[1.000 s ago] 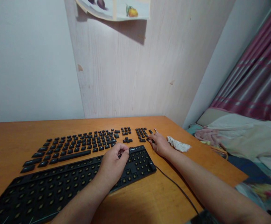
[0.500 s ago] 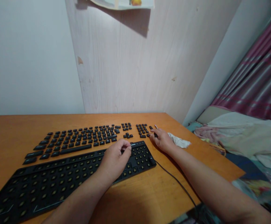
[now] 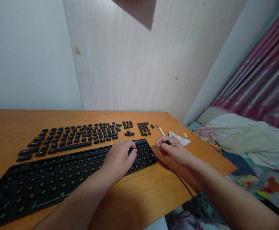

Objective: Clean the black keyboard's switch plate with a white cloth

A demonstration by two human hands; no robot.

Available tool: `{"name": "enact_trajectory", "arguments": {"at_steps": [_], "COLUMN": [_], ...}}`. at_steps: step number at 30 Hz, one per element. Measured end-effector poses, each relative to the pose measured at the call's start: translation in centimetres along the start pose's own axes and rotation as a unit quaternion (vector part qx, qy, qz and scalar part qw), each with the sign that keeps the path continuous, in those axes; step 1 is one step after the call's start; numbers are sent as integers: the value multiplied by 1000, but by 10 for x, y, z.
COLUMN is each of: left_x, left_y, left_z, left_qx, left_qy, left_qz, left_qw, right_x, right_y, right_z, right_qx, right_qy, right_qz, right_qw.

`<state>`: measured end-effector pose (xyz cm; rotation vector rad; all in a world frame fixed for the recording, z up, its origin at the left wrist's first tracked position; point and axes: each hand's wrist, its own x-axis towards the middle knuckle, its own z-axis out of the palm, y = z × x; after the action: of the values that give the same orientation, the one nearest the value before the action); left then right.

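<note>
A black keyboard [image 3: 65, 179] lies on the desk with its keycaps off, showing rows of small pale round spots. Over the right part of it, near the number pad, my left hand [image 3: 120, 156] rests with curled fingers and the thumb apart; its fingertips are partly hidden. Just right of the keyboard's corner, my right hand [image 3: 169, 148] is closed, a small black keycap [image 3: 168, 142] showing between its fingers. Loose black keycaps [image 3: 74, 148] are laid out in rows behind the keyboard, in keyboard order. The number pad keycaps [image 3: 143, 127] stand at their right end.
A thin white stick [image 3: 160, 129] and a crumpled white tissue [image 3: 179, 138] lie beyond my right hand. The keyboard's cable [image 3: 178, 177] runs off the desk's front edge. To the right, a bed with bedding [image 3: 240, 137] stands below a curtain [image 3: 257, 80].
My right hand has drawn back from the number pad keycaps toward the keyboard, bringing the keycap. My left hand has lowered onto the number pad area, its fingers less pinched.
</note>
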<state>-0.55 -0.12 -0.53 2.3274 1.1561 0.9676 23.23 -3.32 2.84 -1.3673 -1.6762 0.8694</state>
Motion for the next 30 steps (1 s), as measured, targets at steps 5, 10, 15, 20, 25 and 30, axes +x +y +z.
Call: {"name": "enact_trajectory", "arguments": {"at_steps": [5, 10, 15, 20, 25, 30], "left_x": [0, -1, -1, -2, -2, -2], "left_y": [-1, -2, -4, -5, -3, -2], "left_z": [1, 2, 4, 5, 4, 4], "left_qx": [9, 11, 9, 16, 23, 20], "left_qy": [5, 11, 9, 9, 5, 8], "left_qz": [8, 15, 24, 28, 25, 20], "left_qw": [1000, 1000, 1000, 999, 999, 1000], "right_x": [-8, -13, -19, -18, -17, -18], "right_y": [2, -4, 0, 9, 15, 21], "right_z": [2, 0, 7, 14, 18, 23], "right_qx": [-6, 5, 28, 18, -27, -104], "right_qy": [5, -21, -19, -11, -11, -1], "right_qz": [4, 38, 54, 36, 21, -3], "right_qw": [1000, 999, 998, 999, 999, 995]}}
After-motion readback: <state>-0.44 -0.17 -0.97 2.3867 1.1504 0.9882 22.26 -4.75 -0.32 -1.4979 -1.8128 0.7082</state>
